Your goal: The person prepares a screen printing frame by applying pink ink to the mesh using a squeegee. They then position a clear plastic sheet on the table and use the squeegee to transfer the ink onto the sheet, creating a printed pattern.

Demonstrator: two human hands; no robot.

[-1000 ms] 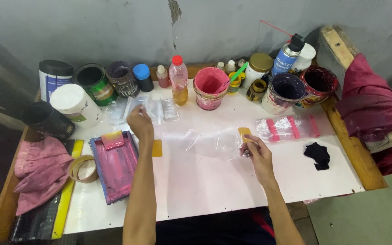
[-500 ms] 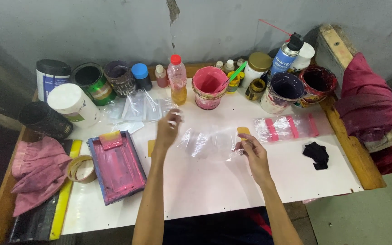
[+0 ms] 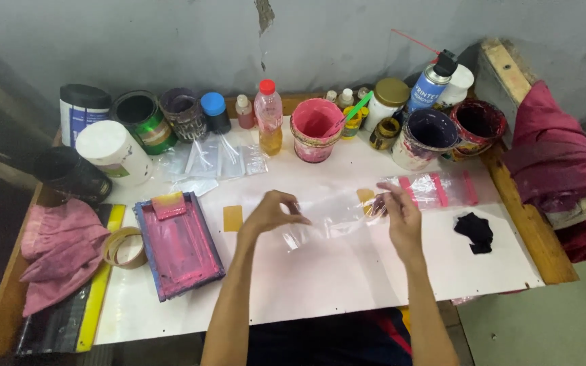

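Dim, even indoor light, soft shadows, slight overall blur, darker left edge.

Hidden, cut off and unclear parts

Both forearms run off the lower edge; the clear plastic bag (image 3: 330,217) is see-through and blurred, its outline lost against the white table (image 3: 347,278) — the left hand (image 3: 269,213) covers one end, the right hand (image 3: 396,215) the other. At right, the maroon cloth (image 3: 557,163) leaves the frame; small bottles (image 3: 347,102) upper centre stand half hidden.
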